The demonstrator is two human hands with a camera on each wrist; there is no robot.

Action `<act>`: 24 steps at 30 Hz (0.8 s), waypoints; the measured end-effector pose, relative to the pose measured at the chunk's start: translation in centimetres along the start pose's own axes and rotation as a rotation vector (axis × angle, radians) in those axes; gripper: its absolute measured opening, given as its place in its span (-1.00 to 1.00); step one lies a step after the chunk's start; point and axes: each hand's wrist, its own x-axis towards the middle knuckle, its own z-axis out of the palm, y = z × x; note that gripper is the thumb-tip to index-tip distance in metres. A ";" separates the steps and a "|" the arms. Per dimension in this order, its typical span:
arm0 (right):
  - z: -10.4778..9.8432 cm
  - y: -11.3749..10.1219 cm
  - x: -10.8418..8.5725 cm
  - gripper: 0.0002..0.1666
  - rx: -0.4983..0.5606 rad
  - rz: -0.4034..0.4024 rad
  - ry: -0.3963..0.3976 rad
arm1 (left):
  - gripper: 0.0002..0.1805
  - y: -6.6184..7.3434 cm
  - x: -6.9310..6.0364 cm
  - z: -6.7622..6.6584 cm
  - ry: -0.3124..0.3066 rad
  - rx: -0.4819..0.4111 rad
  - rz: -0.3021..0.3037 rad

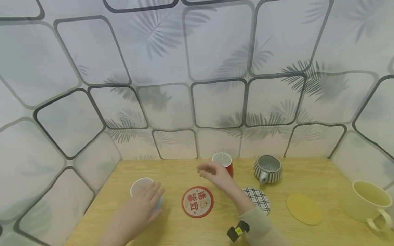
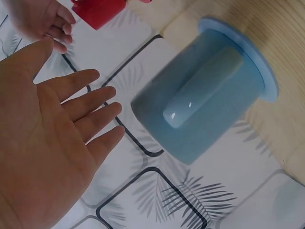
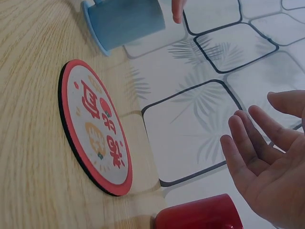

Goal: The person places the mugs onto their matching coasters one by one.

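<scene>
A light blue mug [image 2: 157,105] with a white inside stands on a matching blue round coaster [image 2: 269,88], its handle [image 2: 205,88] facing the left wrist camera. Beside it is my left hand [image 1: 140,208], fingers spread and nearly straight, holding nothing; a gap separates fingertips and mug in the left wrist view. My right hand [image 1: 218,177] hovers with fingers slightly bent and nothing in them. It is nearest to a red mug [image 1: 229,169], which it partly covers in the head view. Between the hands lies a round red-rimmed coaster [image 1: 197,202] with red characters.
Right of the right hand are a grey striped cup [image 1: 267,171], a black-and-white checked coaster [image 1: 258,200] partly behind the forearm, a yellow round coaster [image 1: 304,209] and a large pale yellow mug [image 1: 360,205]. Patterned wall covering [image 1: 218,106] bounds the wooden table [image 1: 175,167] behind and at the sides.
</scene>
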 end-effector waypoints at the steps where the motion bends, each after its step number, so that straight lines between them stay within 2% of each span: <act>1: -0.1 0.1 0.0 -0.63 0.009 0.001 -0.003 | -0.32 0.1 0.0 0.0 -0.002 -0.005 0.011; 6: -0.4 0.3 -0.2 -0.62 0.030 -0.003 -0.006 | -0.30 0.6 0.3 0.4 0.027 0.027 0.073; 13: -1.1 0.5 -0.4 -0.64 0.018 -0.012 0.018 | -0.32 1.4 0.6 0.5 0.000 -0.024 0.073; 24: -2.2 0.8 -1.0 -0.62 0.017 0.043 0.062 | -0.32 1.9 0.9 1.6 -0.011 0.015 0.111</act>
